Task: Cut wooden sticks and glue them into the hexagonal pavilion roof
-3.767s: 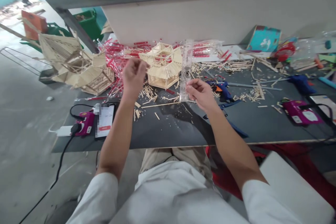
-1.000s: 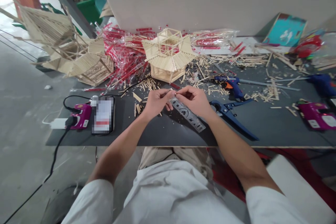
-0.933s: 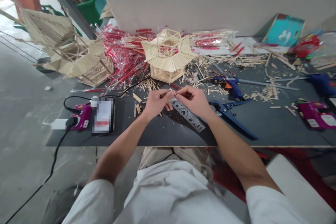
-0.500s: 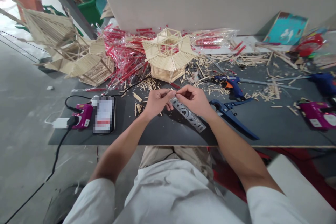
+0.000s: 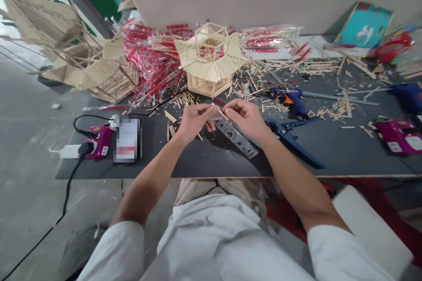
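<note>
A short, pale wooden stick (image 5: 223, 115) is held up between my two hands. My left hand (image 5: 197, 120) pinches its upper end between thumb and finger, the other fingers curled loosely below. At the stick's other end, my right hand (image 5: 245, 118) has its thumb and fingers closed on it. A grey metal stencil ruler (image 5: 240, 141) lies slanted on the dark table just below the hands. Close behind them stands a small, roofed, many-sided model (image 5: 213, 70) made of wooden sticks. Blue-handled cutters (image 5: 295, 142) rest beside my right wrist.
A larger stick model (image 5: 95, 66) stands at the left. A phone (image 5: 128, 140) and a purple power strip (image 5: 100, 141) lie near the left edge. A blue glue gun (image 5: 293, 100), scattered stick pieces (image 5: 313, 66) and red-and-clear wrappers (image 5: 150, 59) spread across the back.
My fingers have drawn slightly apart, and the wooden stick between them now shows. The whole view has shifted a little, so the table things sit higher in it.
</note>
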The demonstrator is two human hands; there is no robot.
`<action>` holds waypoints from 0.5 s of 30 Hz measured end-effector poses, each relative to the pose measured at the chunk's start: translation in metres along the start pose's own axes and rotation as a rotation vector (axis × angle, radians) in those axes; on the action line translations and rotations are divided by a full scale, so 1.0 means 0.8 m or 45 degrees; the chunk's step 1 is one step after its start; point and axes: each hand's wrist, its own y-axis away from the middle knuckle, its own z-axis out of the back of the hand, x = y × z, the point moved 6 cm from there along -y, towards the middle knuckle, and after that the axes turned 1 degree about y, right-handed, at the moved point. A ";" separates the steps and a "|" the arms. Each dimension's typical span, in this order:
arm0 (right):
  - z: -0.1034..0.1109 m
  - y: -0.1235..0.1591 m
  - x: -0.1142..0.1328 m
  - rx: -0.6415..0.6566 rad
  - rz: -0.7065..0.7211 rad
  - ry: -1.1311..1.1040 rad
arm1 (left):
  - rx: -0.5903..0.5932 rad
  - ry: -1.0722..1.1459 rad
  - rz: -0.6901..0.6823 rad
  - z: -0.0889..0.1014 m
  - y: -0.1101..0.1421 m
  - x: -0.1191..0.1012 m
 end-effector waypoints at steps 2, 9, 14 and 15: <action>0.001 0.000 0.000 0.007 -0.021 0.000 | -0.031 -0.019 -0.002 0.003 -0.001 0.000; 0.000 0.001 -0.010 -0.021 -0.085 0.096 | -0.061 -0.008 -0.031 0.004 -0.003 0.001; -0.001 0.004 -0.007 -0.077 -0.069 0.159 | -0.117 -0.028 -0.068 0.004 -0.002 -0.002; -0.002 0.005 -0.004 -0.080 -0.061 0.167 | -0.133 -0.027 -0.081 0.004 -0.001 -0.003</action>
